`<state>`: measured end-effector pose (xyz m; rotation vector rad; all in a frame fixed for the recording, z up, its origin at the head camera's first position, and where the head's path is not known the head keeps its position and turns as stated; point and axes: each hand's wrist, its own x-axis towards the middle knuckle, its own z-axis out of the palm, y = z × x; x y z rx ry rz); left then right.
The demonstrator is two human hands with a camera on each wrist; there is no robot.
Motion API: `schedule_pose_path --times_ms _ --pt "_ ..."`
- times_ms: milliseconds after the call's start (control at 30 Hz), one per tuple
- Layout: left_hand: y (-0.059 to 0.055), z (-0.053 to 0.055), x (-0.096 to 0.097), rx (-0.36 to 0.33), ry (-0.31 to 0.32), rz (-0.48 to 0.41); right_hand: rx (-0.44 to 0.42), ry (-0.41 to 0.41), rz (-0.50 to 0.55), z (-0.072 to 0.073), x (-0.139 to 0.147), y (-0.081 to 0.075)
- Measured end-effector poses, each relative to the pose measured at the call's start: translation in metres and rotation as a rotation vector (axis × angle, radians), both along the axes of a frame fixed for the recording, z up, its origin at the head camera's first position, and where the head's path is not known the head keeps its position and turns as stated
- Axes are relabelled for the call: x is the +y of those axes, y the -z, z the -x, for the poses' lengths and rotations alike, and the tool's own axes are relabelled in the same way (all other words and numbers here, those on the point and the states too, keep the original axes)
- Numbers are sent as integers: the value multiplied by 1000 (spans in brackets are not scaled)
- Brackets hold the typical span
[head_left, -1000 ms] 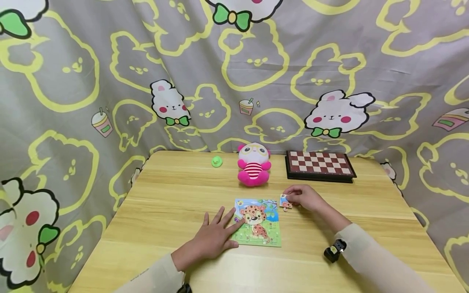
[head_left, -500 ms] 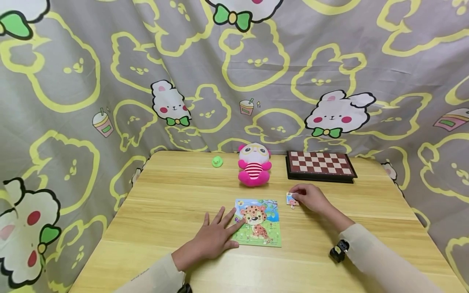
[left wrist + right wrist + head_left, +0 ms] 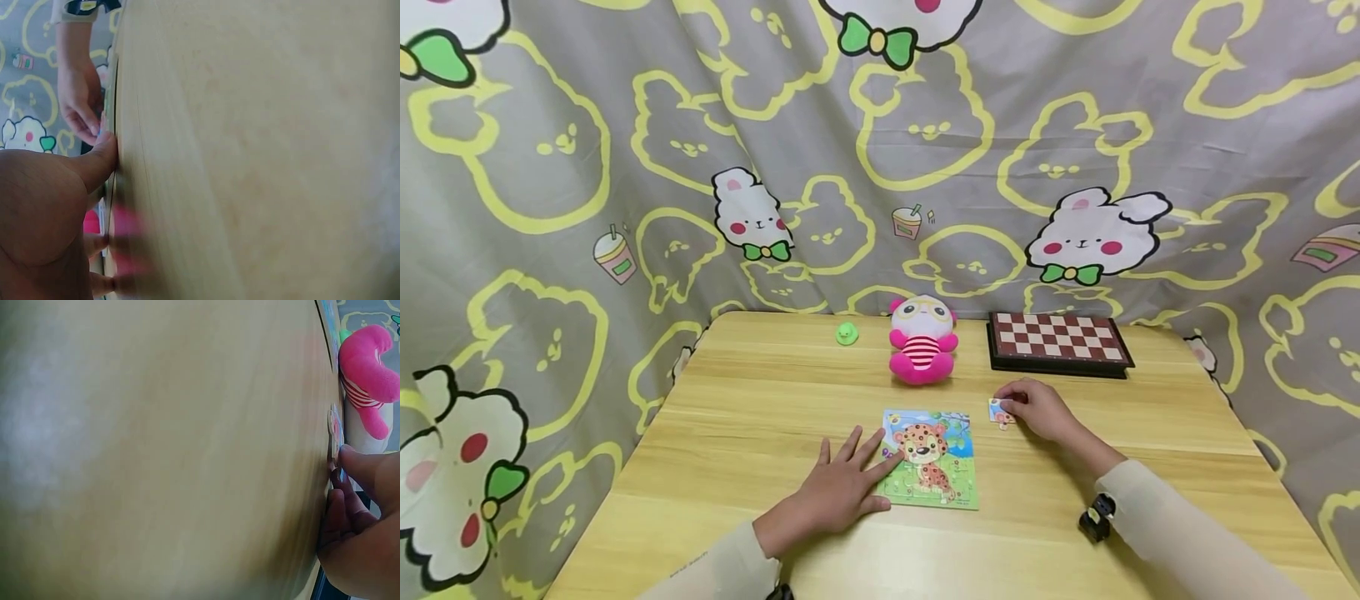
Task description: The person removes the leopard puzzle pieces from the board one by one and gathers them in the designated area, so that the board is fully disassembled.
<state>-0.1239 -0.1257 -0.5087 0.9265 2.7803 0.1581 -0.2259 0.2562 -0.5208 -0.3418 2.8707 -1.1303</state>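
Note:
A square jigsaw puzzle point(image 3: 931, 487) with a spotted leopard cub picture lies on the wooden table. My left hand point(image 3: 838, 487) is spread flat at its left side, with fingertips resting on the puzzle's left edge. To the right of the puzzle, my right hand point(image 3: 1033, 410) pinches a small puzzle piece point(image 3: 999, 412) between thumb and fingers. Blue and orange-red show on that piece. In the right wrist view the thumb presses the piece point(image 3: 335, 428) from one face, with the fingers curled behind it, close over the table.
A pink and white plush panda point(image 3: 922, 342) sits behind the puzzle, with a small green duck point(image 3: 847, 333) to its left. At the back right lies a folded chessboard point(image 3: 1058, 340). A patterned curtain point(image 3: 880, 167) hangs along the table's far edge.
My right hand has moved slightly right with the puzzle piece, away from the puzzle, then nearly stopped. The left hand has stayed in place on the puzzle's edge.

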Motion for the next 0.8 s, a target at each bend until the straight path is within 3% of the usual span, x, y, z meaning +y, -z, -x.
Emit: schedule_pose_path --times_ms 800 --pt "1 1 -1 -9 9 -10 16 1 -1 0 0 0"
